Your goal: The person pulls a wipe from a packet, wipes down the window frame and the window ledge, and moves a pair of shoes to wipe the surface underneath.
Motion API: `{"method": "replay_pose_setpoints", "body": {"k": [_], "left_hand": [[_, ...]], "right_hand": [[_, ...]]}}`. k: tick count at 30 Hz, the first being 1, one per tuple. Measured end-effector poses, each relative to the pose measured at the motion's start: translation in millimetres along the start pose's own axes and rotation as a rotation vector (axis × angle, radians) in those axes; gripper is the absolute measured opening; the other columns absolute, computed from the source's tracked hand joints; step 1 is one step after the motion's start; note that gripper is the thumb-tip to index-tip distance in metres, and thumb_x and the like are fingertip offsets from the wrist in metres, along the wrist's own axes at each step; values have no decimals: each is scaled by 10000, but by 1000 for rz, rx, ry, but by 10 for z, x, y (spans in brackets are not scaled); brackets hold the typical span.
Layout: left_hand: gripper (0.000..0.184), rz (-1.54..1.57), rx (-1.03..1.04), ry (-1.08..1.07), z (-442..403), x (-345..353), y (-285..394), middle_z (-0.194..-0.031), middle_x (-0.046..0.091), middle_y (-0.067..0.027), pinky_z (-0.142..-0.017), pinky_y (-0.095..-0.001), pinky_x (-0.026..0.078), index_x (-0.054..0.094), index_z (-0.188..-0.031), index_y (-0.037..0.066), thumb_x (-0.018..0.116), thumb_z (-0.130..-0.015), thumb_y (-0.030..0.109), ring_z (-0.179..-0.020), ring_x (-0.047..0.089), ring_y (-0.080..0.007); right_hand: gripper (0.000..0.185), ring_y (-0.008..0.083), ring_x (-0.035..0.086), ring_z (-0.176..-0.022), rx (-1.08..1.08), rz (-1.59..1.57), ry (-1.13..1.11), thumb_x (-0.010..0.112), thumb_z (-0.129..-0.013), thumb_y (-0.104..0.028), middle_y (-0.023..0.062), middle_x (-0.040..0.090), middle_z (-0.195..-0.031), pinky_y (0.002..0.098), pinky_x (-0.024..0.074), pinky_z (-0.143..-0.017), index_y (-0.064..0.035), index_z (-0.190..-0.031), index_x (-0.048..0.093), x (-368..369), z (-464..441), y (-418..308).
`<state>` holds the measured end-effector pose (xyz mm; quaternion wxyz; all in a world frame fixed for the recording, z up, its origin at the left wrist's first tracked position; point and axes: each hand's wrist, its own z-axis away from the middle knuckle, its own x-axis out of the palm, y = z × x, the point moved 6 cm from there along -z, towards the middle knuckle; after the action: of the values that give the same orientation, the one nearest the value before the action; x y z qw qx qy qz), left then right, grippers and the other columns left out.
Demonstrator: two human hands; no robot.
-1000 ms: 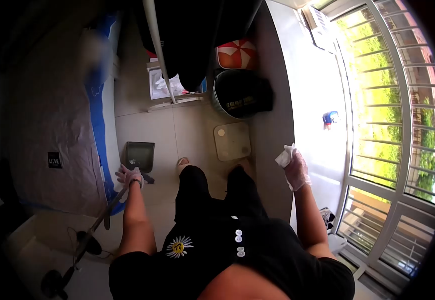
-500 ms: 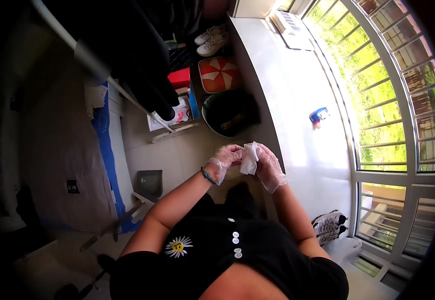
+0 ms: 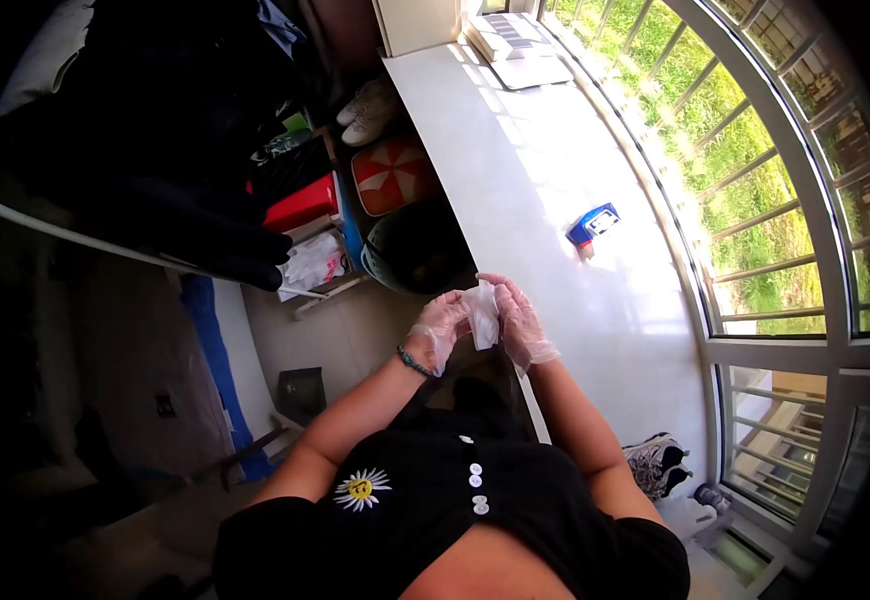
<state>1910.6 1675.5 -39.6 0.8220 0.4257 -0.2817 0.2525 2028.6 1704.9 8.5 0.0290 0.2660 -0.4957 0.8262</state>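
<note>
There's a dustpan (image 3: 302,393) on the floor (image 3: 350,335); then the gloved left hand (image 3: 442,325), pinching one side of a white cloth (image 3: 484,317) near the ledge (image 3: 615,345); the gloved right hand (image 3: 517,325), gripping its other side; and over there a blue pack (image 3: 593,228), lying on the ledge.

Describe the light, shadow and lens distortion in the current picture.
Head view: daylight through the white-framed barred window leaves glare on the long white ledge; head view: black hanging clothes sink into shadow, folds mostly lost; head view: wide-angle distortion bows the window, corners darken; head view: the crumpled white sheet between left hand and right hand, in clear plastic gloves, looks fairly sharp.
</note>
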Motion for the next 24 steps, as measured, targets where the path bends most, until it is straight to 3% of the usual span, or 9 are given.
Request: {"method": "replay_pose_setpoints", "body": {"k": [1, 3, 5, 7, 10, 13, 15, 18, 24], "left_hand": [[262, -36, 35, 16, -96, 14, 3, -1041, 624, -43, -877, -334, 491, 572, -1071, 84, 656, -877, 239, -1006, 592, -175], [271, -16, 3, 11, -210, 148, 73, -1048, 619, -42, -880, -334, 495, 557, -1089, 72, 662, -871, 194, -1000, 592, -173], [204, 22, -1, 34, -281, 200, 163, -1040, 619, -54, -867, -332, 503, 545, -1053, 70, 629, -893, 165, -960, 609, -165], [220, 10, -47, 13, -468, 164, 168, -1048, 611, -60, -846, -340, 519, 537, -1060, 74, 643, -882, 148, -955, 611, -174], [204, 4, -70, -126, -692, 153, 234, -1054, 607, -53, -860, -374, 526, 538, -1031, 92, 651, -878, 165, -998, 595, -195], [204, 2, -180, -182, -812, 214, 377, -1034, 609, -61, -827, -352, 543, 518, -1036, 76, 638, -883, 134, -966, 610, -187], [186, 10, -218, -232, -817, 254, 539, -1032, 609, -59, -830, -355, 542, 514, -1020, 77, 631, -888, 137, -974, 609, -188], [201, -36, -253, -265, -902, 237, 714, -1043, 609, -59, -844, -389, 534, 507, -1040, 86, 626, -896, 161, -985, 607, -191], [227, 123, -327, -217, -1037, 134, 828, -1102, 596, -95, -883, -414, 518, 515, -1076, 67, 596, -914, 205, -1030, 598, -230]], "right_hand": [[307, 97, 555, -831, -72, 111, 39, 417, -993, -257, 14, 591, -936, 246, 481, -752, -95, -1231, 524, -74, -6, -89], [348, 102, 533, -841, -80, -41, 44, 501, -955, -216, 25, 562, -991, 249, 477, -722, -93, -1279, 471, -245, -77, -103], [505, 111, 527, -880, -285, 156, 102, 629, -866, -146, 42, 519, -1104, 259, 478, -709, -85, -1319, 415, -312, -60, -216], [578, 142, 535, -890, -223, 142, 154, 713, -772, -86, 55, 478, -1165, 265, 483, -717, -79, -1275, 428, -422, -116, -191], [416, 178, 551, -820, -754, 789, 690, 741, -688, -73, 81, 525, -1036, 298, 464, -630, -72, -1046, 528, -425, 82, -531], [349, 184, 551, -754, -778, 963, 620, 740, -667, -73, 71, 556, -914, 310, 444, -597, -55, -967, 562, -163, 52, -587], [278, 174, 564, -747, -637, 901, 693, 734, -705, -94, 58, 580, -866, 294, 456, -621, -41, -934, 586, -58, -101, -470], [106, 103, 556, -824, -413, 192, 722, 661, -841, -65, 15, 594, -944, 255, 469, -748, -19, -926, 617, -176, -374, -144], [54, 117, 565, -783, -326, -244, 656, 635, -869, -88, 13, 606, -810, 271, 473, -736, -44, -899, 626, -238, -523, 50]]}}
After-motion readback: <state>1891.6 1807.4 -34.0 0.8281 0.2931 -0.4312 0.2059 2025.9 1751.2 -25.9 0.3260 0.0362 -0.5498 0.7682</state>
